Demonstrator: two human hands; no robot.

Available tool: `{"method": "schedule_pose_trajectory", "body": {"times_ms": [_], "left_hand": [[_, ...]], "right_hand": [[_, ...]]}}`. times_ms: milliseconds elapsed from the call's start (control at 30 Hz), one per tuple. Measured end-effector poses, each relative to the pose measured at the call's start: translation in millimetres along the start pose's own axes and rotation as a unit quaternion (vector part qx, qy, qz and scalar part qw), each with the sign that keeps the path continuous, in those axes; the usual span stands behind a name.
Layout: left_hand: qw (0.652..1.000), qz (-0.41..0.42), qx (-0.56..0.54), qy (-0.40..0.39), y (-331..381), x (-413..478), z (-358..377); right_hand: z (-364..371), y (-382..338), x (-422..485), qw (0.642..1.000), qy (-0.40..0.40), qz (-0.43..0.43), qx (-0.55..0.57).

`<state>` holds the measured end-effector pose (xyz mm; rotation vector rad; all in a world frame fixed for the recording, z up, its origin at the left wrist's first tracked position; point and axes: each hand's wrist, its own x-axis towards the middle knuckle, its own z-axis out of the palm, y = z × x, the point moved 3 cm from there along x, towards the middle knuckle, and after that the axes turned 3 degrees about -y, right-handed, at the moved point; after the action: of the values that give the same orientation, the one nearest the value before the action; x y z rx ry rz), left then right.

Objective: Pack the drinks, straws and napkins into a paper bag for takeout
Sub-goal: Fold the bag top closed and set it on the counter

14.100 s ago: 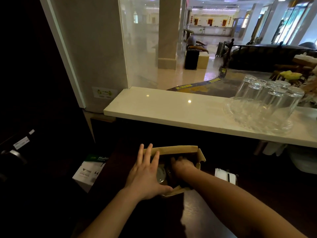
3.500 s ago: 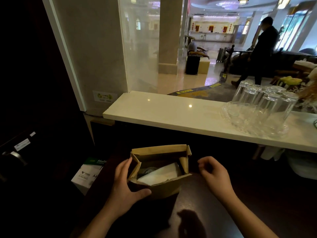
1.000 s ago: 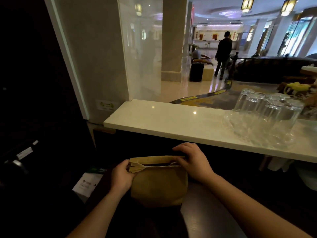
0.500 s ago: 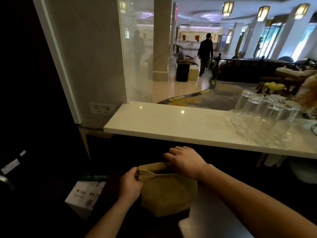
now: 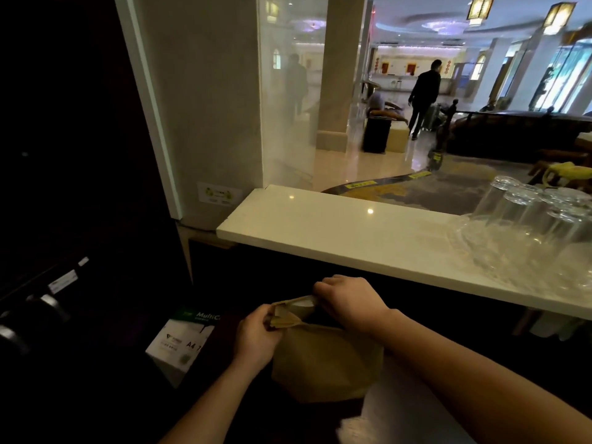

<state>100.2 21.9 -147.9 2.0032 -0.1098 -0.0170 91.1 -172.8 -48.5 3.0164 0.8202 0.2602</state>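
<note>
You are closing the brown paper bag [image 5: 323, 363]: left hand [image 5: 256, 338] and right hand [image 5: 349, 302] pinch its folded mouth, so next crease it flat.

A white marble ledge [image 5: 368, 238] is running across the view just beyond the fingers. Upturned clear glasses [image 5: 531, 232] are standing clustered on its right end, well apart from the fingers to their far right. A white paper ream box [image 5: 182, 341] is sitting low in the shadow, near the fingers on their left. Far beyond the fingers, past the glass, a person in dark clothes [image 5: 423, 94] is walking across a shiny lobby floor, beside a pale column [image 5: 336, 72].
</note>
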Motion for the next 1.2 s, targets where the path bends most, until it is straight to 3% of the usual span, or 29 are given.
{"method": "schedule_pose_trajectory", "body": {"times_ms": [100,200,333,433,500,733,833,1000,1067,1200], "left_hand": [[0.995,-0.007,-0.080,-0.051,11,-10,-2],[0.978,-0.019,-0.175,-0.112,16,-18,-1],[0.989,-0.033,-0.137,-0.035,26,-13,5],[0.993,-0.039,-0.109,0.020,26,-4,8],[0.993,-0.043,-0.107,0.033,23,2,8],[0.994,-0.024,-0.097,0.037,10,9,9],[0.994,-0.014,-0.102,0.040,8,9,9],[0.993,-0.008,-0.112,0.033,14,10,12],[0.992,-0.009,-0.119,0.034,16,10,12],[0.990,-0.011,-0.131,0.043,15,10,8]], "right_hand": [[-4,7,7,0.991,-0.006,0.090,0.096],[-7,13,9,0.986,-0.006,0.120,0.117],[-8,15,6,0.990,0.002,0.102,0.093],[-8,21,-2,0.998,0.020,0.065,-0.005],[-11,32,-12,0.994,0.024,0.095,-0.037],[1,47,-77,0.974,0.129,0.184,0.040],[19,51,-109,0.911,0.211,0.279,0.220],[56,49,-107,0.797,0.117,0.325,0.496],[63,50,-96,0.757,0.144,0.334,0.542],[77,54,-86,0.726,0.180,0.382,0.543]]}}
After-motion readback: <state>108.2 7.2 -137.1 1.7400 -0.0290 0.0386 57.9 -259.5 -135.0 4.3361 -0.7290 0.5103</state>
